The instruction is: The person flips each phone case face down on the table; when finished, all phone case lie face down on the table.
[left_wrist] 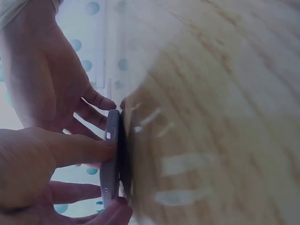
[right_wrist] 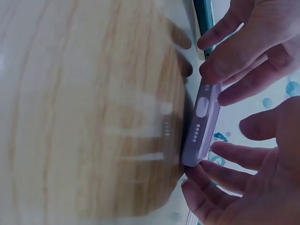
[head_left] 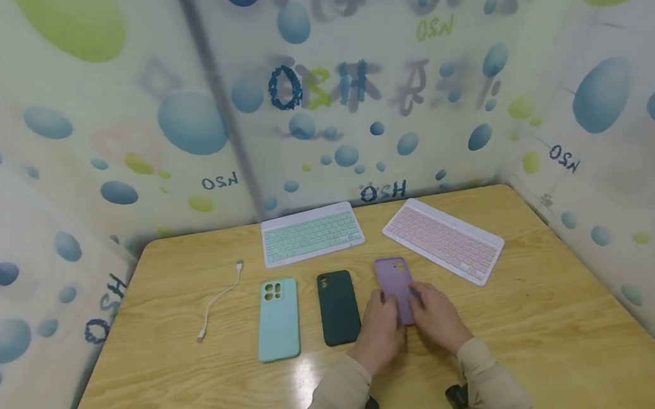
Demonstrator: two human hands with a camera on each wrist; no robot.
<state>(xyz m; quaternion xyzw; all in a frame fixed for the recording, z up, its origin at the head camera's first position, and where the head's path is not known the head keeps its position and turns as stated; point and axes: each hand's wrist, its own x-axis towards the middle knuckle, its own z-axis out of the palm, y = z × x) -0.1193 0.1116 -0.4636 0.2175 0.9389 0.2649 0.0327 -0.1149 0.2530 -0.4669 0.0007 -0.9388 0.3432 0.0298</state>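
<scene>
A purple phone case [head_left: 395, 279] lies back side up on the wooden table, its camera cutouts at the far end. My left hand [head_left: 380, 327] pinches its near left corner; the thumb and fingers show against the edge in the left wrist view. Along the opposite side, my right hand [head_left: 436, 314] touches the case edge with its fingers, while its thumb [right_wrist: 255, 126] stands apart above the case. The case's lower edge [right_wrist: 199, 126], with its port opening and small holes, faces the right wrist camera. A dark green phone case [head_left: 337, 311] lies just left of my left hand.
Farther left are a light blue phone case [head_left: 279, 322] and a short white cable [head_left: 220, 294]. Behind stand a green-keyed keyboard [head_left: 314, 234] and a pink-keyed keyboard [head_left: 444, 240], both white-framed. Patterned fabric walls [head_left: 325, 173] border the wooden table [head_left: 553, 328].
</scene>
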